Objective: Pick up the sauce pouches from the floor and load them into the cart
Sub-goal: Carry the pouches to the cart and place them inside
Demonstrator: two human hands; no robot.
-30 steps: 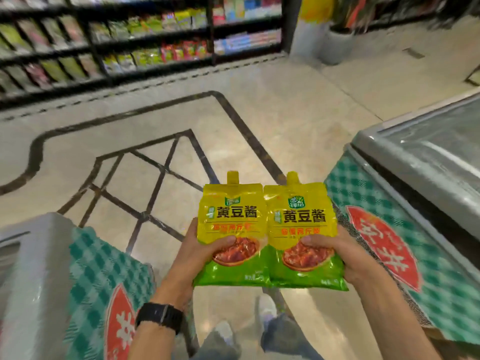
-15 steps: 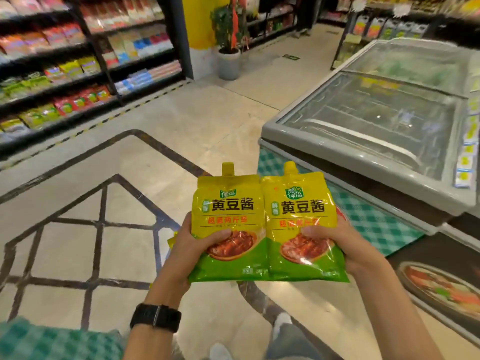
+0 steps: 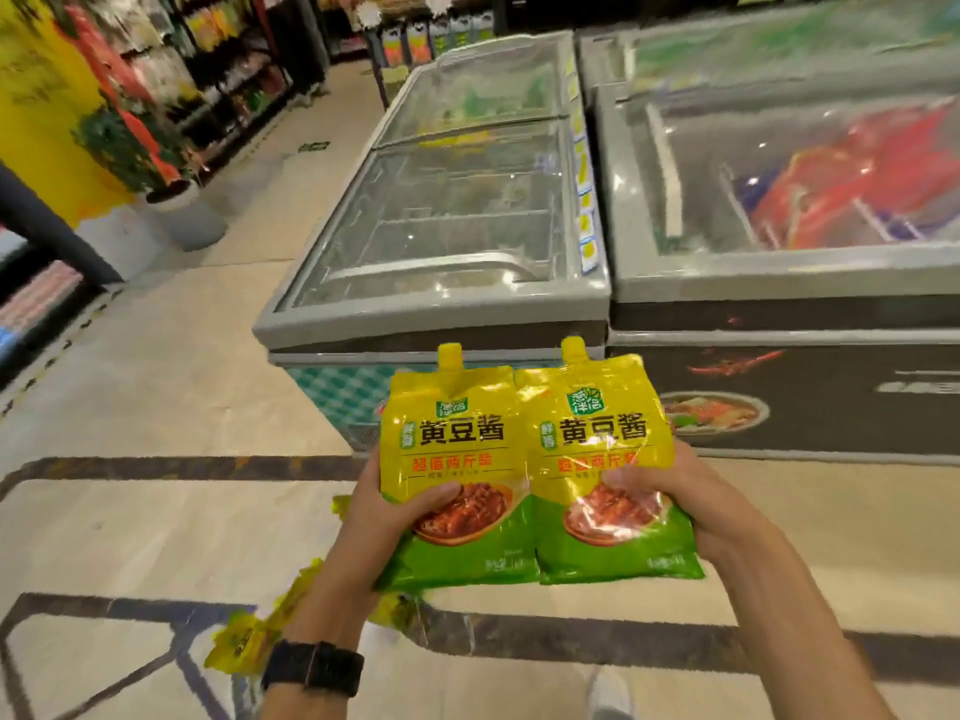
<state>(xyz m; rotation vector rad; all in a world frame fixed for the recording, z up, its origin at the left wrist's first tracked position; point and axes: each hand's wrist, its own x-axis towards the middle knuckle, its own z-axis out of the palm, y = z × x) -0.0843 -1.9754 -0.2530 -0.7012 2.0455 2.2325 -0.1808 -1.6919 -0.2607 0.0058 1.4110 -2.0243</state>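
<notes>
Supermarket aisle, beige tiled floor (image 3: pixel 156 381) with dark inlay lines. Two glass-lid chest freezers on the far side, standing just beside each other. Left freezer (image 3: pixel 431 314) has a green check front. Right freezer (image 3: pixel 779 283) has a dark food-print front, with red packs blurred under the lid. Stocked shelves (image 3: pixel 234 70) far left, too blurred to read. Potted plant (image 3: pixel 192 220) in a grey pot beside a yellow pillar.

Person holds two sauce pouches up off the floor, side by side in front of the freezers. Both are upright, spouts up, print facing the viewer. Inner edges meet; touching or overlapping, can't tell.

- left pouch (image 3: pixel 452 433): left grip (image 3: pixel 384 511) clasped on its lower left edge, thumb across the front over the food picture, fingers behind.
- right pouch (image 3: pixel 602 433): right grip (image 3: pixel 691 491) clasped on its lower right edge, thumb on the front, fingers hidden behind.

Black watch (image 3: pixel 311 667) on the left wrist.

More yellow pouches (image 3: pixel 249 641) lie on the floor near left, partly hidden by the left forearm; count unclear. White shoe (image 3: pixel 608 693) at the near edge, between the forearms.
</notes>
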